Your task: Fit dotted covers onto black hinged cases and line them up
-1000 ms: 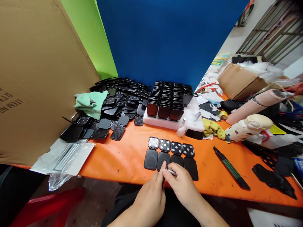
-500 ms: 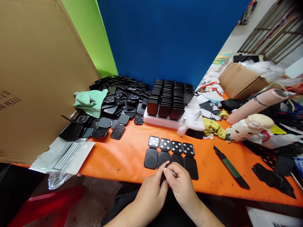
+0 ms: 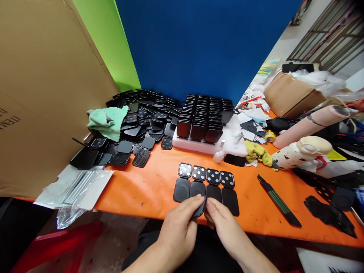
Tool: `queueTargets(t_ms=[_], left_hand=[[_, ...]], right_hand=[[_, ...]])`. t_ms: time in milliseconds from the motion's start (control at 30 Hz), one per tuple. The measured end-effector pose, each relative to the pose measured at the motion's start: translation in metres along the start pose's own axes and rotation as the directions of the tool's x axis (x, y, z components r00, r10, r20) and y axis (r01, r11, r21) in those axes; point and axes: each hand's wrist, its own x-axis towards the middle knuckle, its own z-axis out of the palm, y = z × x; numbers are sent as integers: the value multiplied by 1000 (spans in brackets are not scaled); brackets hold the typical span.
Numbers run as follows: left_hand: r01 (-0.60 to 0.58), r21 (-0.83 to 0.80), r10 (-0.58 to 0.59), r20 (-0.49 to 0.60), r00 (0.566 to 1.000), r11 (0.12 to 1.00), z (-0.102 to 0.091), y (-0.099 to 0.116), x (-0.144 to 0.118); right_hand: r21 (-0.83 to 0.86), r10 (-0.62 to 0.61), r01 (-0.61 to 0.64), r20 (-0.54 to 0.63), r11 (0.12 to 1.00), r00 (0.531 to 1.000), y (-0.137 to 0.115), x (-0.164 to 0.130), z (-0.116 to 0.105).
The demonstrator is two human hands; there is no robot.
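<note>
At ten o'clock a loose pile (image 3: 142, 117) of black parts lay unsorted; at twelve, finished stacks (image 3: 203, 117) stood on a white block. Four opened pieces (image 3: 206, 185) sat at center. At six, the left hand (image 3: 180, 223) and right hand (image 3: 220, 220) together pinched another black piece (image 3: 200, 208).

Counts on the orange table

Four open black hinged square cases (image 3: 206, 184) lie in a row at lower centre; four rows of stacked black square plates (image 3: 203, 117) stand on one white foam block (image 3: 239, 146) above them. One mint-green cloth (image 3: 107, 120) sits at left, one yellow cloth (image 3: 257, 152) at right of centre. Two bare hands, left hand (image 3: 180, 227) and right hand (image 3: 223, 223), share one small black plate (image 3: 200, 208). The loose black pile at upper left is too jumbled to count.
</note>
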Motion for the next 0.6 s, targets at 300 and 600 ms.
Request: queueTargets(t_ms=[300, 600], left_hand=[[-112, 158, 114, -3, 993, 981, 0, 6, -7], [-149, 135, 149, 15, 989, 980, -2, 12, -10]], right_hand=[[418, 150, -182, 109, 890, 983, -1, -11, 1], [653, 153, -128, 19, 747, 988, -5, -16, 11]])
